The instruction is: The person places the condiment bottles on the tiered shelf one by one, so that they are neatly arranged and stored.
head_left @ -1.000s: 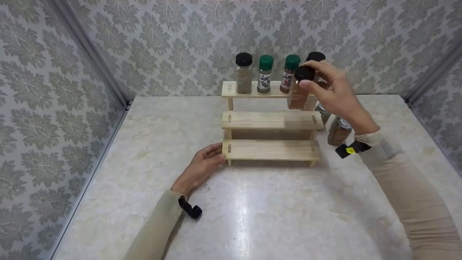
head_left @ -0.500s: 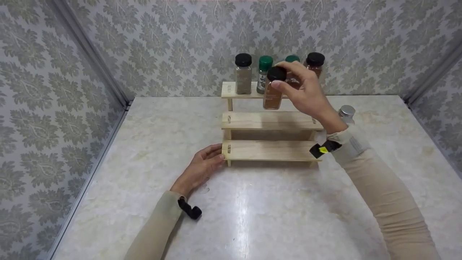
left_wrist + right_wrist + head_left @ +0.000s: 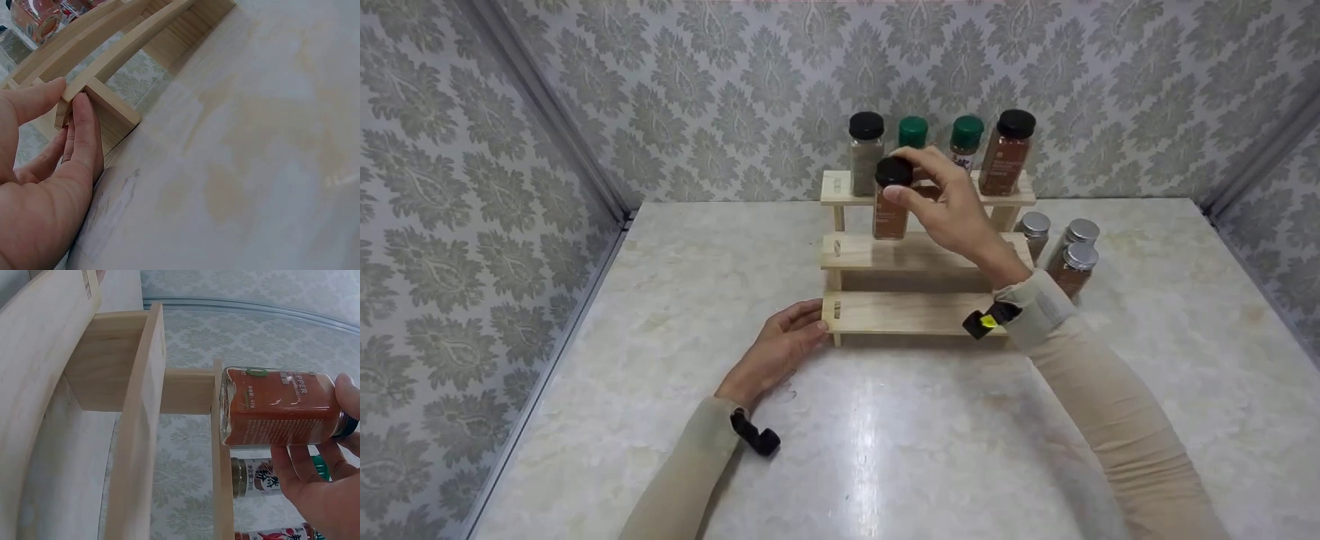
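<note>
My right hand (image 3: 956, 214) pinches the black lid of a spice jar (image 3: 890, 217) filled with red-orange powder. In the head view the jar is upright at the left part of the middle tier of a three-step wooden rack (image 3: 915, 311). The right wrist view shows a gap between the jar's glass base (image 3: 226, 408) and the middle board (image 3: 135, 422). At the rack's left end, my left hand (image 3: 784, 346) grips the lowest board. Its thumb lies on top and its fingers underneath, as the left wrist view shows.
On the top tier stand a black-lidded jar (image 3: 866, 154), two green-capped bottles (image 3: 913, 131) (image 3: 967, 133) and a black-lidded red jar (image 3: 1009, 154). Right of the rack, three silver-lidded jars (image 3: 1034, 225) (image 3: 1081, 231) (image 3: 1076, 266) stand on the table (image 3: 697, 262). Patterned walls enclose the table.
My right hand has carried the red-orange jar leftward along the rack and slightly down towards the middle tier. The left hand has stayed at the rack's lower left end.
</note>
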`<state>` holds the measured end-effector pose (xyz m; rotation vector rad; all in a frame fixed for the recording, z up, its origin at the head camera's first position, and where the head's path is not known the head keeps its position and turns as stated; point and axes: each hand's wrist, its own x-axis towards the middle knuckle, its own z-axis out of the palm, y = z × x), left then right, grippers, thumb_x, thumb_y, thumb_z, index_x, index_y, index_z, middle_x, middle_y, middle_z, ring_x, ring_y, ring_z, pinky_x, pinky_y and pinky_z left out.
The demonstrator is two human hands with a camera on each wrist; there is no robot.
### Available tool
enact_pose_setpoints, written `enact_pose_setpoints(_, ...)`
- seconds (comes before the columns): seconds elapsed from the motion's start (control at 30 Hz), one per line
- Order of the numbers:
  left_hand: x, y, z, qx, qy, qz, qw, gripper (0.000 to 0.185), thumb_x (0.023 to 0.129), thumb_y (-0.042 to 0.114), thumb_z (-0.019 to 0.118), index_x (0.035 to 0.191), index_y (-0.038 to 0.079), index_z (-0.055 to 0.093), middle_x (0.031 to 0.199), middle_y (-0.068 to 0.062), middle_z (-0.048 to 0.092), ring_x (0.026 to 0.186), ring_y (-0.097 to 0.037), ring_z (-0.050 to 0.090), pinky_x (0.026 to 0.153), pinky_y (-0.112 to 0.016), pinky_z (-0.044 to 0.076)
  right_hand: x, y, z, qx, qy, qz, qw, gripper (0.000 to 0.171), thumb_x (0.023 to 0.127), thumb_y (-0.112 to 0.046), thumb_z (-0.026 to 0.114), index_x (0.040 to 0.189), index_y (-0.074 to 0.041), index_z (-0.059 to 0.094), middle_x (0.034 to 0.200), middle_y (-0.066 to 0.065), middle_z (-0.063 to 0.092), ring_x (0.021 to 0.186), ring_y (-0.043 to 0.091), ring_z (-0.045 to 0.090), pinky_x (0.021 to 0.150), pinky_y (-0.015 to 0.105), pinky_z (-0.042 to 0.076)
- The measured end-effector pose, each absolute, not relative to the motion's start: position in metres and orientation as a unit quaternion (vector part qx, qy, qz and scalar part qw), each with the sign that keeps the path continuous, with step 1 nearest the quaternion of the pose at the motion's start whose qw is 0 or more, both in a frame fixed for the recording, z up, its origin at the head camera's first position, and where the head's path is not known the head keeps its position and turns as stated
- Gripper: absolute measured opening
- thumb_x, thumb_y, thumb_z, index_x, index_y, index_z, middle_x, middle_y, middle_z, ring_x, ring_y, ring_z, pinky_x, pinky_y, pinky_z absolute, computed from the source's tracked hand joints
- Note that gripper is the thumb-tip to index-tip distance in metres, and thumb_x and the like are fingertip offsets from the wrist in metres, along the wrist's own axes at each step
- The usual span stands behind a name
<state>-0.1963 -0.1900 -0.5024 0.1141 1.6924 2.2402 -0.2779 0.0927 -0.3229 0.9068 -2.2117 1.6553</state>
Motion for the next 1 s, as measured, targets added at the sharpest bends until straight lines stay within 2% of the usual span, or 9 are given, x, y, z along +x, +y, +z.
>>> enact_pose_setpoints(0.2, -0.195, -0.190, -0.503, 0.040, 0.598, 0.785, 0.155, 0.059, 0.105, 0.005, 0.067, 0.158, -0.003, 0.043, 0.158, -0.025, 0.049, 0.133, -0.026, 0.061, 0.110, -0.033, 0.056, -0.279, 0.077, -0.334, 0.320, -0.750, 0.569, 0.101, 0.043, 0.102, -0.013, 0.075, 0.143, -0.002, 0.065, 0.126, 0.016, 0.061, 0.116, 0.025, 0.065, 0.097, 0.030, 0.060)
enact_pose_setpoints(0.4, -0.195, -0.188, -0.505, 0.052, 0.609, 0.774, 0.166, 0.061, 0.105, 0.009, 0.068, 0.159, -0.001, 0.042, 0.161, -0.023, 0.048, 0.139, -0.030, 0.058, 0.114, -0.036, 0.053, -0.280, 0.072, -0.344, 0.301, -0.755, 0.575, 0.092, 0.042, 0.102, -0.012, 0.075, 0.142, -0.002, 0.066, 0.125, 0.016, 0.062, 0.121, 0.026, 0.065, 0.100, 0.028, 0.060)
enact_pose_setpoints(0.57, -0.195, -0.191, -0.504, 0.049, 0.621, 0.766, 0.155, 0.058, 0.105, 0.008, 0.068, 0.158, 0.000, 0.045, 0.160, -0.023, 0.049, 0.142, -0.032, 0.056, 0.116, -0.037, 0.052, -0.282, 0.065, -0.351, 0.302, -0.753, 0.578, 0.089, 0.044, 0.101, -0.013, 0.077, 0.142, -0.002, 0.066, 0.127, 0.017, 0.062, 0.121, 0.026, 0.065, 0.102, 0.033, 0.060)
enact_pose_setpoints(0.73, -0.195, -0.191, -0.504, 0.044, 0.617, 0.770, 0.160, 0.058, 0.105, 0.008, 0.067, 0.158, 0.001, 0.045, 0.160, -0.022, 0.049, 0.142, -0.030, 0.056, 0.114, -0.034, 0.053, -0.283, 0.063, -0.355, 0.296, -0.758, 0.575, 0.085, 0.044, 0.101, -0.014, 0.077, 0.142, -0.003, 0.066, 0.130, 0.016, 0.062, 0.118, 0.021, 0.064, 0.101, 0.032, 0.059)
enact_pose_setpoints(1.0, -0.194, -0.191, -0.502, 0.050, 0.602, 0.780, 0.164, 0.060, 0.105, 0.008, 0.067, 0.159, -0.001, 0.042, 0.159, -0.023, 0.049, 0.137, -0.026, 0.060, 0.110, -0.031, 0.054, -0.284, 0.061, -0.360, 0.290, -0.757, 0.580, 0.081, 0.045, 0.100, -0.013, 0.078, 0.141, -0.002, 0.066, 0.132, 0.017, 0.062, 0.122, 0.025, 0.064, 0.102, 0.034, 0.060)
